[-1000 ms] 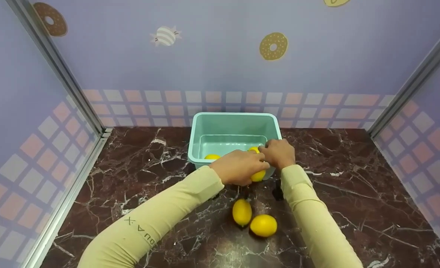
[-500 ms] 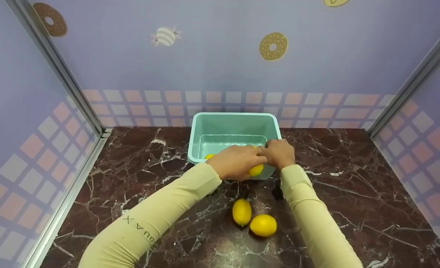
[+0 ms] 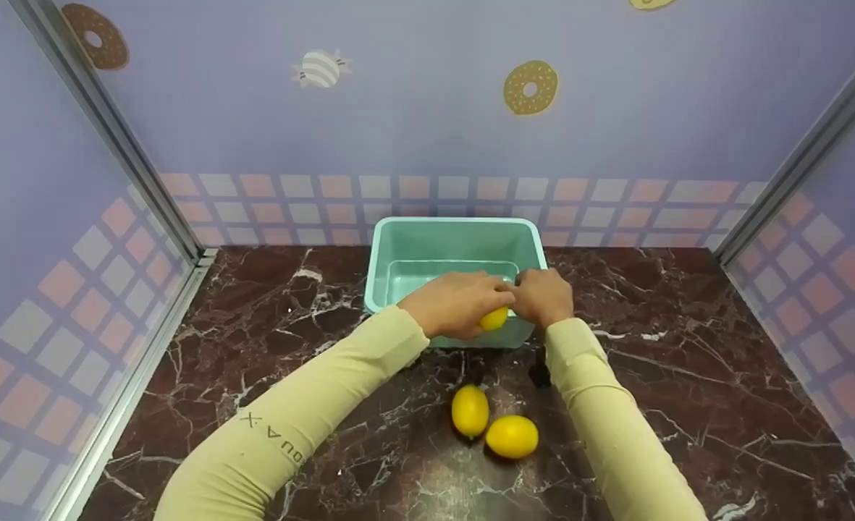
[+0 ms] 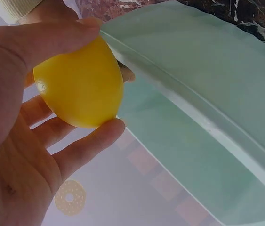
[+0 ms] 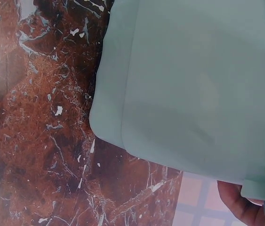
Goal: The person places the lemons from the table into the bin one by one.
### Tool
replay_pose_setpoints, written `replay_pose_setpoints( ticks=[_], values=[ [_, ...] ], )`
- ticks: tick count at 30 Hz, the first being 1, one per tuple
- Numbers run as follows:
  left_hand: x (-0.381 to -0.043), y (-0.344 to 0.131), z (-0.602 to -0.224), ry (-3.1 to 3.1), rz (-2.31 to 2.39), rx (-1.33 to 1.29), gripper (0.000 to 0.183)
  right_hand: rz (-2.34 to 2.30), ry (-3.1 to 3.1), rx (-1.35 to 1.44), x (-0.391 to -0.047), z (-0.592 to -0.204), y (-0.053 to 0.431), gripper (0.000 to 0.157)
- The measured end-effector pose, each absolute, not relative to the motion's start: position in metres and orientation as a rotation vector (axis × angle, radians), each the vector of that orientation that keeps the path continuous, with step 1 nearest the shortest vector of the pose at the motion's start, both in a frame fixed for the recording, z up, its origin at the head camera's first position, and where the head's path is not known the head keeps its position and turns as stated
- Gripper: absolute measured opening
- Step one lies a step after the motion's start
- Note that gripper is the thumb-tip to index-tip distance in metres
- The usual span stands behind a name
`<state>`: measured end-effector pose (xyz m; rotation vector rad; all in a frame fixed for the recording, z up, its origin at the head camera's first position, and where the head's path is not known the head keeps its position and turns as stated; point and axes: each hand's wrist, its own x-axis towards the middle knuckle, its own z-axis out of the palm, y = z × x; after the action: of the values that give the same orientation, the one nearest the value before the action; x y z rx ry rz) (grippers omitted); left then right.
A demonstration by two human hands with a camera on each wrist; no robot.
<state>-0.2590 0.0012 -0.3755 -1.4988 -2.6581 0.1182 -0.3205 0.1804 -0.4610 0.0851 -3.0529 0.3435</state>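
In the head view my left hand [image 3: 456, 302] holds a lemon [image 3: 494, 318] at the front rim of a mint-green plastic basin [image 3: 459, 221]. The left wrist view shows this lemon [image 4: 83, 84] pinched between thumb and fingers beside the basin's rim [image 4: 170, 96]. My right hand [image 3: 545, 298] grips the basin's right front corner; its fingers [image 5: 238, 200] curl over the rim in the right wrist view. Two more lemons, one upright [image 3: 470, 411] and one sideways [image 3: 512, 437], lie on the marbled tabletop nearer to me. Part of the basin's inside is hidden behind my left hand.
The dark red marbled tabletop [image 3: 275, 347] spreads around the basin. A lilac back wall [image 3: 427, 130] with a checkered band stands right behind it. Side walls with metal corner strips [image 3: 130, 145] close off left and right.
My left hand has moved slightly up and forward with the lemon, toward the basin's opening. Lemons seen inside the basin earlier are now hidden behind it. My right hand stays at the corner.
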Motion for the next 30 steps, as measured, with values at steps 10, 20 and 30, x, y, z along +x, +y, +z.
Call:
replay_pose_setpoints(
  ticks=[10, 20, 30],
  values=[
    [-0.266, -0.003, -0.371, -2.718, 0.108, -1.451, 0.052, 0.336, -3.073, 0.064, -0.321, -0.460, 0.180, 0.042],
    [-0.277, -0.008, -0.371, -2.810, 0.082, -1.358, 0.051, 0.353, -3.070, 0.067, -0.321, -0.461, 0.180, 0.050],
    [-0.287, -0.011, -0.369, -2.843, 0.076, -1.311, 0.040, 0.345, -3.078, 0.049, -0.322, -0.461, 0.180, 0.044]
  ],
)
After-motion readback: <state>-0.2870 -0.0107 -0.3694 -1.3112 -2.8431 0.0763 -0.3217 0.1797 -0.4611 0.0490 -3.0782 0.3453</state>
